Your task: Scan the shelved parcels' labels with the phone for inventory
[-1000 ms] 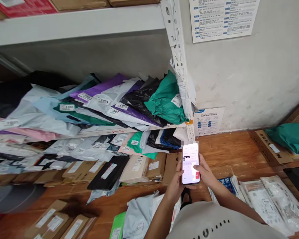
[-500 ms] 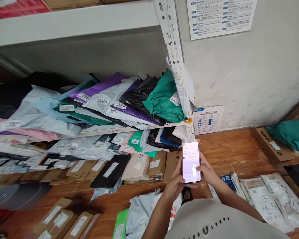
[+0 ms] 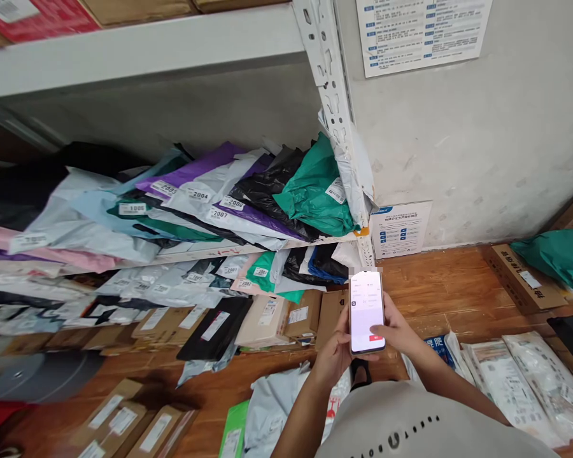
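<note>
Just past the wearer's pale shirt (image 3: 391, 413), both hands are clamped on a phone (image 3: 367, 299), at least from what I can make out at my remote seat. Left hand (image 3: 334, 350) is closed round one long edge, thumb low down beside the screen (image 3: 365, 321). The right hand (image 3: 395, 331) wraps the other edge, its thumb reaching over the lower part, right by a red patch (image 3: 377, 338) on the display. Can't tell if that thumb is actually on the glass, and I can't see most of the fingers behind.

My guess on the hold: two-sided so it sits steady, leaving a thumb free for the display. Long axis runs pretty much straight away from the shirt, top end toward the foot of the shelf upright (image 3: 332, 95), screen facing back up at my camera.

Beyond the grip and off to its left, bagged parcels (image 3: 219, 175) lean in a row, number labels (image 3: 220, 214) facing out, presumably so they read without digging. Brown boxes (image 3: 303, 321) sit just left of the grip. Over to its right, past the forearm (image 3: 449, 381), white bags (image 3: 510, 381) lie on the floor (image 3: 424, 267).
</note>
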Demonstrator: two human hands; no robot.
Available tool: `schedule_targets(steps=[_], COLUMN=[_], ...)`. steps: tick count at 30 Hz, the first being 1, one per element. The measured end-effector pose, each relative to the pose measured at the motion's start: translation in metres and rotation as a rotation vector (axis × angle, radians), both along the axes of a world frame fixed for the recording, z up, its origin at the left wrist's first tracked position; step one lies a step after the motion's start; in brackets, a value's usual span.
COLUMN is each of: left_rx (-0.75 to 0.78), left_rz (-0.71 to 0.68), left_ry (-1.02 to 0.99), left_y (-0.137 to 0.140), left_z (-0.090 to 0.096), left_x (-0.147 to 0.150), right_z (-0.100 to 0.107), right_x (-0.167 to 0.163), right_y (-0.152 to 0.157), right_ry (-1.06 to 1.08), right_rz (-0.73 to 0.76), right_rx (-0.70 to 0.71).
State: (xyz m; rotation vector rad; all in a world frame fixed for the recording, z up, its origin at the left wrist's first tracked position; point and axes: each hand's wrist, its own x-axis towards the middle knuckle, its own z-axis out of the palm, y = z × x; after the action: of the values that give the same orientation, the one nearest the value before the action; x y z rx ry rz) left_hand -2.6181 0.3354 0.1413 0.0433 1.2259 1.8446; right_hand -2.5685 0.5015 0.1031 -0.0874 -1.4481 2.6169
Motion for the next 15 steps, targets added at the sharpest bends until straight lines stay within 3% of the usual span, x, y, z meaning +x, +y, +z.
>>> schedule_targets(steps=[7,12,15], left_rx=[-0.114,-0.31,-0.348], left_rz=[-0.041,-0.213,-0.296], left_ry=[0.118,0.709,0.803], left_y=[0.01,0.014,0.014], left_z=[-0.006,0.008,0.017], left_x=[0.009,0.019,0.02], right_z=[-0.007,-0.009,-0.011], right_x=[-0.015,-0.023,-0.023], right_y=[-0.011,-0.016,-0.014], right_ry=[-0.058,-0.069,-0.07], right_rz=[-0.07,-0.102,-0.118], right_rx=[-0.253,-0.257,-0.206])
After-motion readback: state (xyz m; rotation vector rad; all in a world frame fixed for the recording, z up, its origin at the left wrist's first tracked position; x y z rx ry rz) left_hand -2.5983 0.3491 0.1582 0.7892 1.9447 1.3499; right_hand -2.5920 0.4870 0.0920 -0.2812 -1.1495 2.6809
